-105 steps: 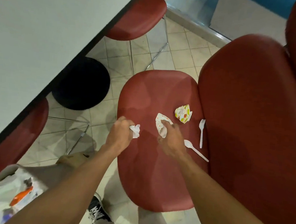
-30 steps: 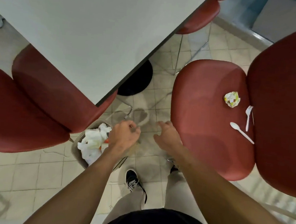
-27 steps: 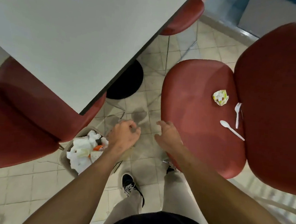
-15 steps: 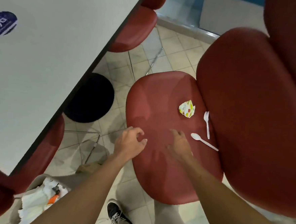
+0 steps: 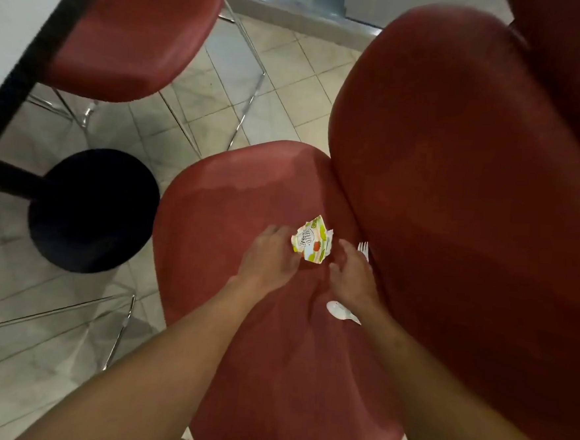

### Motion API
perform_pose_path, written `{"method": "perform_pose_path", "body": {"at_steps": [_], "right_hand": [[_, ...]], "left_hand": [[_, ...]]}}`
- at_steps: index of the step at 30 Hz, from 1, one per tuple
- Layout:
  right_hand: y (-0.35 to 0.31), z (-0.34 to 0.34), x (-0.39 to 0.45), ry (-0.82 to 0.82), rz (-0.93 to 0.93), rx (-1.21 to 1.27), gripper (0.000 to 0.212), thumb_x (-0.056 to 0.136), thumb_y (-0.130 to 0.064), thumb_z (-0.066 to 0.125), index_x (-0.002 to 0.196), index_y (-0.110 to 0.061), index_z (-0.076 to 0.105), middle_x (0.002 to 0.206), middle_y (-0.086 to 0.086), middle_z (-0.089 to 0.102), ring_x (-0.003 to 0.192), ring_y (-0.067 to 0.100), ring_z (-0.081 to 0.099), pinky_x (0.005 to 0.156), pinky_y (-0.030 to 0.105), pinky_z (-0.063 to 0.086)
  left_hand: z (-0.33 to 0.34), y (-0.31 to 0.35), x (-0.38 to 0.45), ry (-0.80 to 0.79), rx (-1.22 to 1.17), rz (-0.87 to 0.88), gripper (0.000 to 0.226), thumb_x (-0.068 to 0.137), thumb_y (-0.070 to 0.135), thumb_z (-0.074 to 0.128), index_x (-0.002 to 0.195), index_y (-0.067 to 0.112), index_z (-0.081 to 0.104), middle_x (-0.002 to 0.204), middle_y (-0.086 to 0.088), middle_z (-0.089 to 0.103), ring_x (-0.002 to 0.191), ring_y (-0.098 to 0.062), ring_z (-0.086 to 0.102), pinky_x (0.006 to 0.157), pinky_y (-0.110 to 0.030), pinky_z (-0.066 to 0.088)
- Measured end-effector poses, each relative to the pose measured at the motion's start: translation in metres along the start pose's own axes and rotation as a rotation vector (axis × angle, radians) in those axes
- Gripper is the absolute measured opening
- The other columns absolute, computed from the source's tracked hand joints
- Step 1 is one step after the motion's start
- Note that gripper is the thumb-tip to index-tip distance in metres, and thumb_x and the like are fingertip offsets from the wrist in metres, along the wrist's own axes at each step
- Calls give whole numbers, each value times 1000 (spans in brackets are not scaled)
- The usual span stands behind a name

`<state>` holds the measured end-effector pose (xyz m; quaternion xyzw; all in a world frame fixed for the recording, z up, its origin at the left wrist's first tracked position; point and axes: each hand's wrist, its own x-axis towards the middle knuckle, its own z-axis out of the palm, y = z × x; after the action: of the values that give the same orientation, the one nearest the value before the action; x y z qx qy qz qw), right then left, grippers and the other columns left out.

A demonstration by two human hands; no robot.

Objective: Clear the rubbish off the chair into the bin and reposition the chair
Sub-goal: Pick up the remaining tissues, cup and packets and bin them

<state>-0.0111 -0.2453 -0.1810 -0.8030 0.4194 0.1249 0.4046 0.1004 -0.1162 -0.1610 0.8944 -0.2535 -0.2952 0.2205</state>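
Wrapper [image 5: 312, 243] lies crumpled on the chair [image 5: 239, 336] seat — your left hand [image 5: 268, 259] touches its left edge, fingers relaxed. Right of the wrapper, your right hand [image 5: 350, 275] hangs loosely spread over the fork [image 5: 363, 249] and spoon [image 5: 341, 311], gripping nothing.

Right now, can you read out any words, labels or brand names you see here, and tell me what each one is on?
"HELLO": on the crumpled wrapper lying on the chair seat.
A second printed line beside it on the wrapper is too small and creased to read.
No other text is in view.
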Motion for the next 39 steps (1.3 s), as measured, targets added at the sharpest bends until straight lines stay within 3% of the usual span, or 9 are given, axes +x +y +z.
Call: {"method": "perform_pose_path", "body": {"at_steps": [5,12,14,17,20,26,33,36,39], "right_hand": [[17,11,34,-56,5,117,63,82,-7,56,141,-23,41,133,6,56,125,21,52,105,40,42],[20,15,53,-61,-20,8,62,87,-12,58,143,-29,39,127,10,51,115,23,54,97,33,44],[19,15,55,-77,-27,-33,50,87,-17,60,135,-29,50,119,9,51,107,22,56,88,28,43],[18,18,54,-45,-33,-82,17,88,-23,57,102,-25,66,102,5,52,93,22,58,72,27,40],[18,22,47,-23,-29,-93,15,89,-19,53,93,-18,67,96,6,56,90,23,59,68,28,38],[11,14,16,22,-26,-56,16,87,-13,53,97,-16,66,97,6,65,91,22,61,71,25,39],[-29,4,-53,69,-97,-31,10,84,-19,56,76,-21,60,75,-3,64,76,21,61,66,34,48],[-49,3,-88,34,-116,-28,10,85,-15,55,81,-19,63,75,-3,64,73,20,57,64,31,43],[-71,8,-129,11,-155,-34,10,85,-13,54,82,-17,63,71,-4,61,69,17,54,61,26,35]], "left_hand": [[28,4,43,-24,30,-3,48,83,25,62,129,18,51,119,-7,51,113,-27,51,92,-43,47],[42,7,60,-32,116,-77,47,85,20,58,131,18,48,127,-9,48,117,-29,47,89,-40,44],[44,5,61,-27,116,-92,41,85,16,56,126,16,53,121,-9,52,113,-29,50,87,-40,44],[42,1,58,-41,101,-117,25,86,11,54,109,14,63,106,-9,60,101,-28,58,77,-35,44],[35,-8,50,-53,50,-146,23,82,8,55,100,16,68,100,-7,67,95,-29,62,74,-34,47],[4,-26,8,-13,-61,-201,23,83,9,58,104,15,68,97,-2,68,92,-23,62,72,-25,42],[-36,-34,-70,92,-102,-258,21,83,12,60,103,14,67,98,-3,70,94,-22,63,75,-29,47],[-52,-37,-107,143,-138,-274,29,84,11,61,112,12,66,104,-4,69,98,-23,62,84,-30,49],[-69,-45,-153,186,-195,-320,28,83,12,61,112,13,65,101,-3,69,90,-19,61,76,-26,46]]}}
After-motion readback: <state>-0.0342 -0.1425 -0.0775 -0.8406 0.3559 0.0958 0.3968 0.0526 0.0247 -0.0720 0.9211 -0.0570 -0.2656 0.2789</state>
